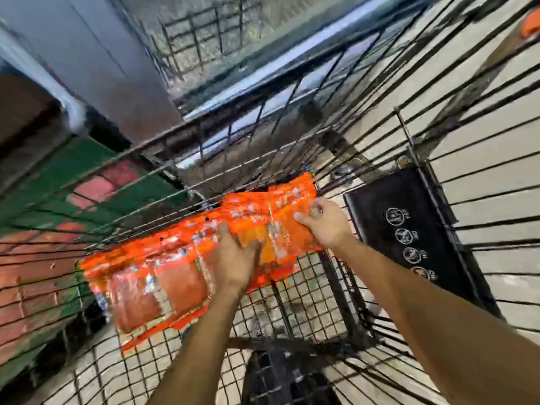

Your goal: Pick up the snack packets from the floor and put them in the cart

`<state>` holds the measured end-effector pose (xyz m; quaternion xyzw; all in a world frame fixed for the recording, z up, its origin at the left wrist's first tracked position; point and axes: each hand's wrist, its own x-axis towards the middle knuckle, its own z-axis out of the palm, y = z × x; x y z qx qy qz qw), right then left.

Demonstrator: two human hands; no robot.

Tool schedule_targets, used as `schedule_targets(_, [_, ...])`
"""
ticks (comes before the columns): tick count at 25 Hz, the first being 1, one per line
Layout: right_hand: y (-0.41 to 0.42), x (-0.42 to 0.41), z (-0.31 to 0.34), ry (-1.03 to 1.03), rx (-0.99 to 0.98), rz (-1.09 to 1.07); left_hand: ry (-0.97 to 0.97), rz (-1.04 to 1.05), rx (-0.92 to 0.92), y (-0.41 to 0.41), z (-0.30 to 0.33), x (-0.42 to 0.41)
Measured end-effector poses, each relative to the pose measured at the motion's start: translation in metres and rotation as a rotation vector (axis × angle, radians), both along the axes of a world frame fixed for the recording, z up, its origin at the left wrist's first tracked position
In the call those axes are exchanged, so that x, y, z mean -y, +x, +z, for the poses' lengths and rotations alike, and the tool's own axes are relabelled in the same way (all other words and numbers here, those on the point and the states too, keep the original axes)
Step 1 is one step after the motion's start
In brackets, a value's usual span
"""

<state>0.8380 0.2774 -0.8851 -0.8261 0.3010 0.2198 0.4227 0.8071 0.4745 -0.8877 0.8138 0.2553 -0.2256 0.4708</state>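
Snack packets (163,267), a blurred shiny orange strip, hang inside the wire cart (306,290). Right hand (324,223) pinches the strip's far end; left hand (233,258) clasps its middle, remainder trailing leftward.

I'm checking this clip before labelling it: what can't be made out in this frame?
- Print on the orange snack packets: head view, smeared by motion blur.
- Packet count: blur merges them into one strip.
- Left hand and right hand fingertips: blurred against the packets.
- Icons on the black flap of the cart: too small.
- Orange thing: cut off by the right edge.
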Motion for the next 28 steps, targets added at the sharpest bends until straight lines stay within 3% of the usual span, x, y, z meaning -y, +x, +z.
schedule_targets(5, [-0.008, 0.005, -0.004, -0.323, -0.151, 0.191, 0.170, -0.074, 0.035, -0.004, 0.005, 0.011])
schedule_targets(14, [-0.016, -0.012, 0.086, -0.438, -0.144, 0.408, 0.221, -0.229, 0.052, -0.011, 0.085, 0.011])
schedule_targets(19, [-0.029, -0.004, 0.210, -0.454, -0.073, 0.471, 0.287, -0.335, 0.200, -0.027, 0.203, 0.008])
schedule_targets(24, [-0.067, -0.005, 0.346, -0.384, 0.202, 0.544, 0.411, -0.334, 0.368, -0.065, 0.360, 0.021])
schedule_targets(28, [-0.093, 0.010, 0.469, -0.586, 0.469, 0.649, 0.657, -0.265, 0.407, -0.101, 0.486, 0.027])
